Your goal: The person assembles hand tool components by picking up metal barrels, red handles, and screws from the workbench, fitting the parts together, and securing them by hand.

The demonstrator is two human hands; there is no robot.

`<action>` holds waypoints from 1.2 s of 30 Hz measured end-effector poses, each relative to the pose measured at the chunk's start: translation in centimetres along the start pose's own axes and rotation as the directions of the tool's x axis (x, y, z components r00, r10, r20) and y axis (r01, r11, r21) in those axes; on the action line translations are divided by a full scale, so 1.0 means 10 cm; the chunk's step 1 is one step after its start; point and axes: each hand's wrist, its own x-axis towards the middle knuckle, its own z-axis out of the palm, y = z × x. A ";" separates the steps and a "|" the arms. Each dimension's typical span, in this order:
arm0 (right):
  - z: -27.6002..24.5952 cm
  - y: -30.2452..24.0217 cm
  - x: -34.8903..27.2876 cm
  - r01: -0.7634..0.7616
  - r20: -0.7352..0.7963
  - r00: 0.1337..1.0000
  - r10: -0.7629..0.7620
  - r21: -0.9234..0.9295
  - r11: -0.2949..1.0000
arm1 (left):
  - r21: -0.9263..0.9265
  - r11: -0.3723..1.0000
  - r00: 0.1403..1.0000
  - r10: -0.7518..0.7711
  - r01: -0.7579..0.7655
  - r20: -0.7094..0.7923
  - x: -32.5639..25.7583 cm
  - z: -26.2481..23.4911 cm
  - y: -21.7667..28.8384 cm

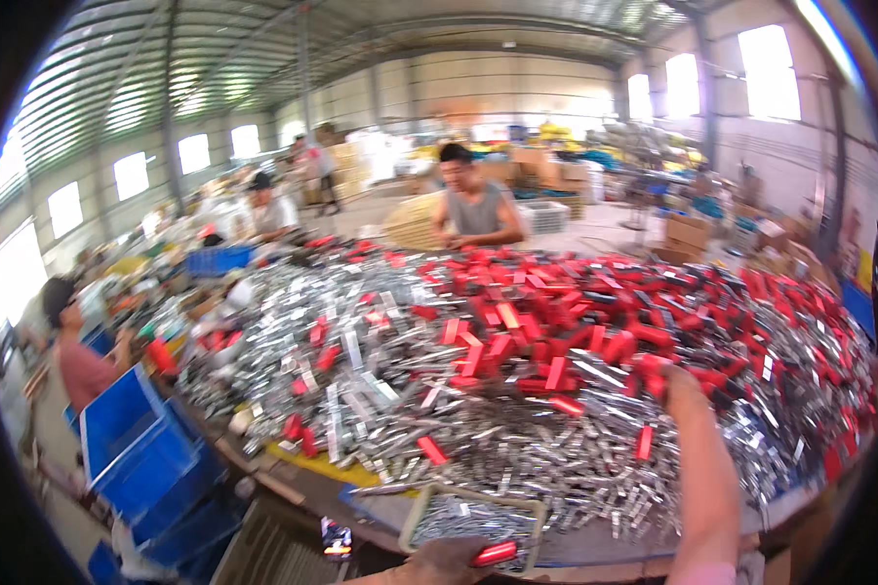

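Hall shelters heaped table (left hand clasps red piece; right hand, grip unclear).

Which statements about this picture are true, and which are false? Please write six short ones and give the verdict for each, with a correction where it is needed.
1. The left hand holds a red piece. True.
2. The right hand is at the pile, by other red pieces. True.
3. The pale tray is filled only with red pieces. False: small silvery parts lie in it.
4. A blue crate is to the left of the pile. True.
5. The person in the grey sleeveless top is on the near side of the pile. False: this person is across it, on the far side.
6. The pile has no silvery parts. False: many are mixed in it.
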 end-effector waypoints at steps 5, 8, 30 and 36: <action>-0.03 0.09 -1.34 0.240 0.218 0.901 -0.374 0.468 0.850 | -0.132 0.976 0.984 0.167 -0.174 -0.066 0.07 0.07 -0.33; 0.16 0.00 -2.10 0.082 0.272 0.921 -0.278 0.565 0.821 | -0.121 0.991 0.988 0.078 -0.062 0.134 0.08 -0.09 -0.28; 0.54 0.49 -3.23 -0.247 0.737 0.611 0.289 -0.169 0.954 | 0.252 0.950 0.978 0.203 -0.187 -0.041 -0.43 -0.31 -0.49; 0.67 0.46 -3.42 0.523 0.846 0.515 0.137 -0.436 0.732 | 0.305 0.914 0.953 0.203 -0.267 0.224 -0.33 -0.31 -0.19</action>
